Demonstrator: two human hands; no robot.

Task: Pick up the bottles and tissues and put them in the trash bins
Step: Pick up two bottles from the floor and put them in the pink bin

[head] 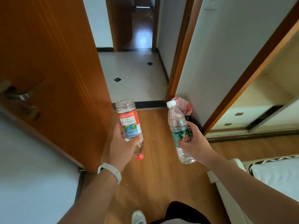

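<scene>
Roughly halfway, I'd say: both bottles are picked up, nothing's binned yet, and no tissues in sight. Left hand (pixel 123 143) is wrapped round the red-label bottle (pixel 129 122), cap pointing down. Right hand (pixel 194 141) grips the green-label bottle (pixel 179 131) round its middle, cap up. Just past it, by the wall, sit a black bin (pixel 195 121) and a pink-bagged bin (pixel 185 105).

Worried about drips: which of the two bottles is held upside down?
The red-labelled bottle in the left hand: its red cap points down. The green-labelled bottle in the right hand has its white cap on top.
</scene>
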